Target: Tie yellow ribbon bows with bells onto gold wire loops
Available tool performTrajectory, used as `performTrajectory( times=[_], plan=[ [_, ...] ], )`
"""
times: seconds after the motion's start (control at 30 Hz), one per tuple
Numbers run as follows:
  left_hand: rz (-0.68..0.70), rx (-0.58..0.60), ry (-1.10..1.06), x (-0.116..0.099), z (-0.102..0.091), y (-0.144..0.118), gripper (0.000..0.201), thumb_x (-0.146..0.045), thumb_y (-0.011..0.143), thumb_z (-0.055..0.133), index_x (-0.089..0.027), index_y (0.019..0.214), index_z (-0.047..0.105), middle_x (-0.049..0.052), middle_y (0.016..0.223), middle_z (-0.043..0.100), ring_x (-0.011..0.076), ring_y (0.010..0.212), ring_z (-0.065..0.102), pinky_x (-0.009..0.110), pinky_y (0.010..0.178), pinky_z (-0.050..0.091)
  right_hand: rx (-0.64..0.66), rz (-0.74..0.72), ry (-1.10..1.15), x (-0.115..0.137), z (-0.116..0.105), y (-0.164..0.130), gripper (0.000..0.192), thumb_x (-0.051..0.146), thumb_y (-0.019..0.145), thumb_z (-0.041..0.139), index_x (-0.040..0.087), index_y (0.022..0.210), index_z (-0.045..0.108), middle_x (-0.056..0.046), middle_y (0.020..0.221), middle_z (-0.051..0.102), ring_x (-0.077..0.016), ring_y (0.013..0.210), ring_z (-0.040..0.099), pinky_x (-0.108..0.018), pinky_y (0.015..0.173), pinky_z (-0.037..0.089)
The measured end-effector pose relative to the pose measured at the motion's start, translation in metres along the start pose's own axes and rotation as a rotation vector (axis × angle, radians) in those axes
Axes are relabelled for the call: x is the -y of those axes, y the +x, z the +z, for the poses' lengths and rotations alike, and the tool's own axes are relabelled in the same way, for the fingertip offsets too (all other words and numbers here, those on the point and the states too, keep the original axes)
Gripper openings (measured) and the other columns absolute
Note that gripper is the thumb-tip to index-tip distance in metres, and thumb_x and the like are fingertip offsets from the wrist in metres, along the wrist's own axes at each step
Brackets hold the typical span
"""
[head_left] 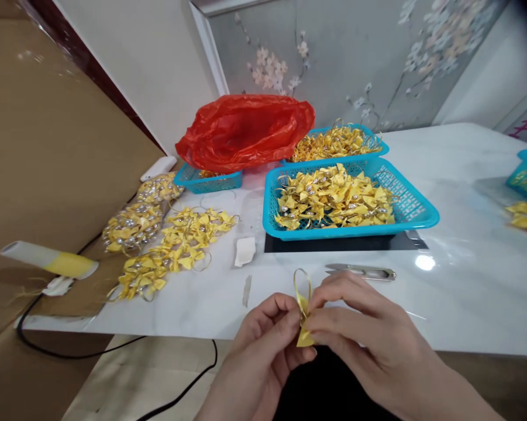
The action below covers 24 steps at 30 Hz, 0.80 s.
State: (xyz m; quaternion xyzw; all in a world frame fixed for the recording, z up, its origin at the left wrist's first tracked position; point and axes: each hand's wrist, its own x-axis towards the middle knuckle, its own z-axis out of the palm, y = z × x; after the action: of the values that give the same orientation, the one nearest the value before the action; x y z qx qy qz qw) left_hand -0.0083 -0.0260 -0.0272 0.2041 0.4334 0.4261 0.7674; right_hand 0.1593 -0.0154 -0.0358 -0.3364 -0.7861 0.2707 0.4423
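Between my two hands is a small yellow ribbon bow point(305, 337) with a thin gold loop standing up from it. My left hand point(269, 336) pinches it from the left, thumb and fingers closed at its middle. From the other side the fingertips of my right hand point(360, 327) press on the same bow. The fingers partly hide its centre. Just beyond my right hand lies a pair of thread snips point(364, 272) on the white table point(474, 292). A blue basket point(414, 210) heaped with similar yellow bows and silvery beads stands behind the snips.
Loose yellow bows point(179, 242) lie to the left, near bagged bows point(135, 219). A red plastic bag point(245, 131) sits on a small blue basket point(213, 183). Another full basket point(379, 151) stands at the back. A yellow-and-white tube point(48, 259) and black cable point(193, 383) are at left.
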Motion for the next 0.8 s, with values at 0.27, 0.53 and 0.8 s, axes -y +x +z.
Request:
performTrajectory(
  times=[0.27, 0.53, 0.8],
  plan=[
    [0.737, -0.344, 0.564, 0.008, 0.005, -0.028, 0.023, -0.031, 0.072, 0.083, -0.024, 0.093, 0.078, 0.007, 0.101, 0.071, 0.0243, 0.09, 0.064, 0.03, 0.083, 0.05, -0.025, 0.314, 0.164, 0.008, 0.003, 0.001, 0.02, 0.017, 0.099, 0.046, 0.021, 0.081, 0.054, 0.004, 0.07, 0.055, -0.0111, 0.061, 0.049, -0.022, 0.056, 0.041],
    [0.659, -0.154, 0.676, 0.01, 0.015, -0.037, 0.017, -0.024, 0.084, 0.07, -0.021, 0.068, 0.068, 0.0, 0.067, 0.059, 0.0159, 0.063, 0.051, 0.026, 0.061, 0.041, -0.062, 0.247, 0.16, 0.031, 0.006, -0.01, 0.018, 0.013, 0.096, 0.047, 0.021, 0.08, 0.052, 0.004, 0.069, 0.05, -0.01, 0.061, 0.046, -0.021, 0.055, 0.037],
    [0.211, 0.115, -0.16, 0.046, 0.02, -0.046, 0.024, -0.028, 0.075, 0.082, -0.016, 0.065, 0.063, 0.0, 0.068, 0.056, 0.0131, 0.067, 0.048, 0.023, 0.068, 0.043, -0.301, 0.465, 0.673, 0.051, 0.025, -0.031, 0.028, 0.042, 0.099, 0.051, 0.02, 0.08, 0.05, 0.005, 0.062, 0.047, -0.0088, 0.051, 0.045, -0.018, 0.044, 0.04]
  ],
)
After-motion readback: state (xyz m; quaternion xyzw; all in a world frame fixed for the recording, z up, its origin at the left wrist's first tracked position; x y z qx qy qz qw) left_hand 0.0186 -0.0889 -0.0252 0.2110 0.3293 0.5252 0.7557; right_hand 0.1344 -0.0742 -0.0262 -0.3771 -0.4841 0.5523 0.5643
